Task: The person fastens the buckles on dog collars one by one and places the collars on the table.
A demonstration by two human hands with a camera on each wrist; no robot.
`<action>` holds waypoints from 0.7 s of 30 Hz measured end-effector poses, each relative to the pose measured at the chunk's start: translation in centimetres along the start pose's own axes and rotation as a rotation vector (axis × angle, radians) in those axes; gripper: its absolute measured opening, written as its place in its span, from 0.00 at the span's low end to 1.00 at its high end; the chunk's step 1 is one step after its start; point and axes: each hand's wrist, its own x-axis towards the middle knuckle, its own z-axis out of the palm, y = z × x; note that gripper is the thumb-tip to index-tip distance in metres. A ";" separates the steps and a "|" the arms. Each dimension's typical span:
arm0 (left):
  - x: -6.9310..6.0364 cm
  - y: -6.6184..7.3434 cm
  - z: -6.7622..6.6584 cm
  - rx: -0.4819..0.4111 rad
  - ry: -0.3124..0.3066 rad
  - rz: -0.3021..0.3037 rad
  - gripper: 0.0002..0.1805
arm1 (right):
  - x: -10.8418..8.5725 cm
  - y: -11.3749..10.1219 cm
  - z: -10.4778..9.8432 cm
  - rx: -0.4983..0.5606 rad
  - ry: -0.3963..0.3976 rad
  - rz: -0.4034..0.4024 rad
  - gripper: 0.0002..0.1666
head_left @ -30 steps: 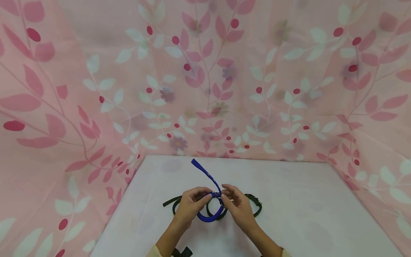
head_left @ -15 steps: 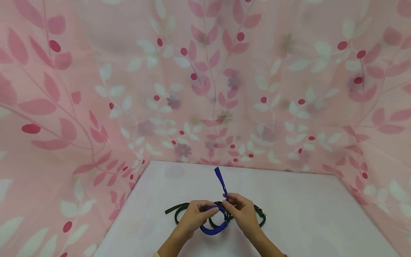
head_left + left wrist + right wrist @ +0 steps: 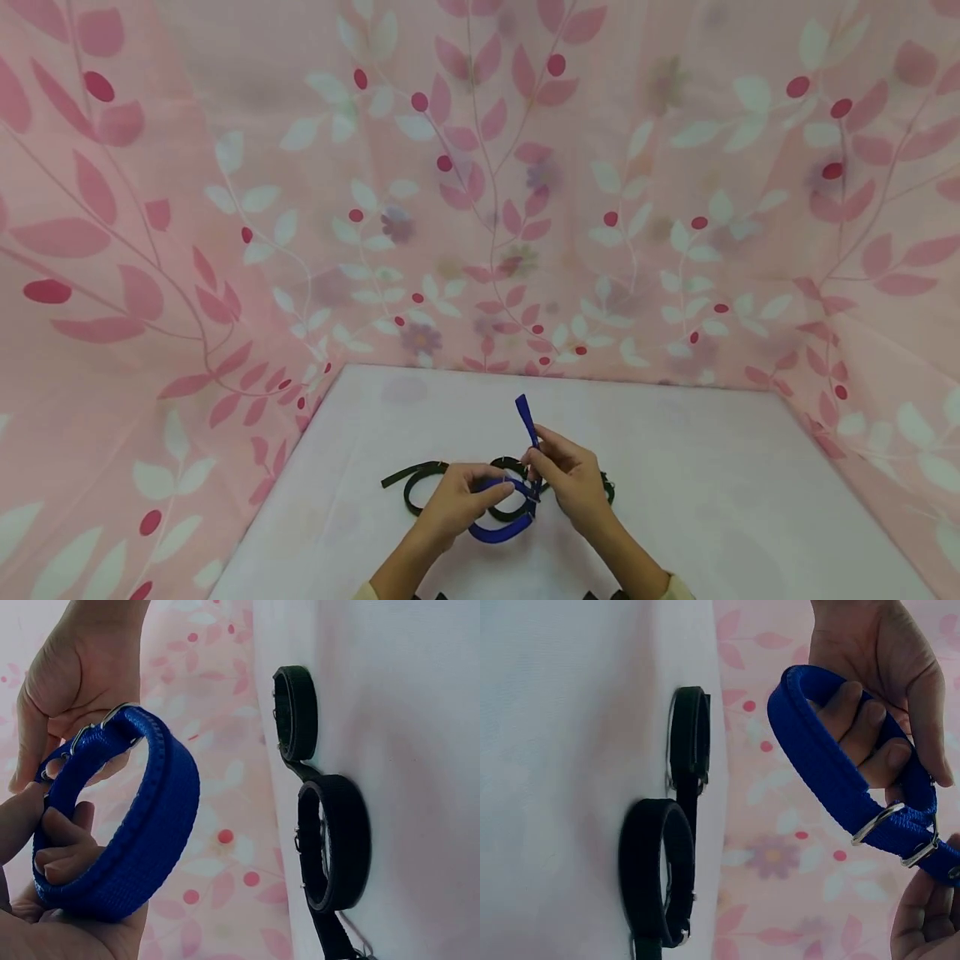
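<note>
A blue collar [image 3: 501, 532] with metal buckle fittings is held between both hands above the table. My left hand [image 3: 459, 507] holds its loop; in the right wrist view the left fingers [image 3: 870, 724] pass inside the ring. Pinched by my right hand [image 3: 576, 485] is the strap near the buckle, and its free end [image 3: 523, 408] points up and away. In the left wrist view the blue webbing [image 3: 169, 832] faces the camera, the metal fittings at its upper end. Fingers cover part of the strap by the buckle.
Dark collars lie on the white table [image 3: 697, 467] beyond the hands: a loop [image 3: 412, 498] at the left, another [image 3: 507, 515] in the middle, and one [image 3: 610, 492] partly hidden at the right. Patterned pink cloth [image 3: 480, 208] rises around the table.
The right hand has drawn slightly away from the left along the strap. The strap's free end has swung from leaning left to nearly upright. The left hand keeps its hold; the head view shifted a little.
</note>
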 end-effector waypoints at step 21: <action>-0.2 -0.4 -0.5 -0.068 0.120 0.108 0.17 | 0.0 -0.1 -0.3 0.041 0.032 -0.020 0.13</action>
